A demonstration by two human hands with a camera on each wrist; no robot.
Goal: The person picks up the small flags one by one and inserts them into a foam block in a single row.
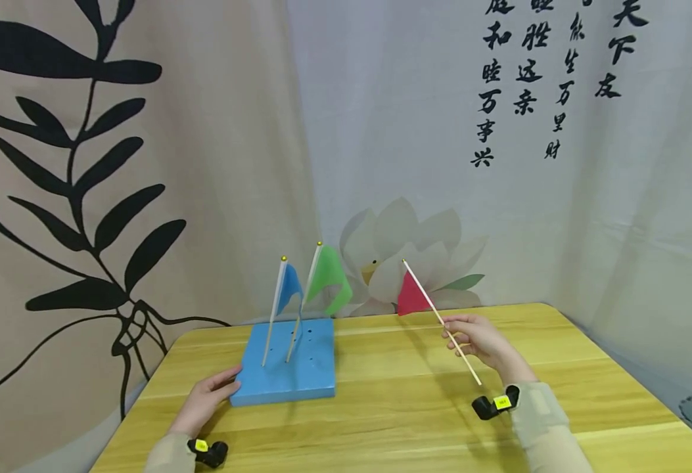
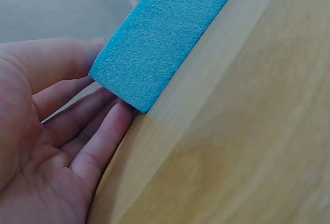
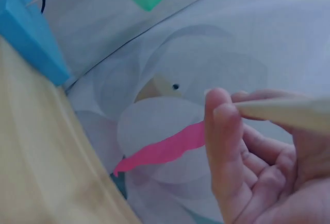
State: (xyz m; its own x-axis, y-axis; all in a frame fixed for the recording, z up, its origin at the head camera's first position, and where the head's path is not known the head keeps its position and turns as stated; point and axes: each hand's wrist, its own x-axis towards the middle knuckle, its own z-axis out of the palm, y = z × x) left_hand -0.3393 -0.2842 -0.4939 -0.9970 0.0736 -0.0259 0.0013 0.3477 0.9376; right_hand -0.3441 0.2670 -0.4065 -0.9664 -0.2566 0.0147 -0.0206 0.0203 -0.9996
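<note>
On the table sits a blue foam block (image 1: 316, 387) with several small holes in its top. A blue flag (image 1: 289, 287) and a green flag (image 1: 328, 281) stand in it on thin white sticks, leaning slightly right. My left hand (image 1: 205, 399) touches the block's left side near its front corner; in the left wrist view its fingers (image 2: 111, 131) lie against the block's end. To the right, above the table, my right hand (image 1: 480, 341) pinches the white stick of a pink flag (image 1: 412, 295) between thumb and fingertips. The stick slants, flag end up and left.
The wooden table (image 1: 393, 420) ends just behind the block. A hanging cloth (image 1: 233, 164) with printed leaves, a lotus and writing covers the background. Each wrist bears a small black camera (image 1: 487, 406).
</note>
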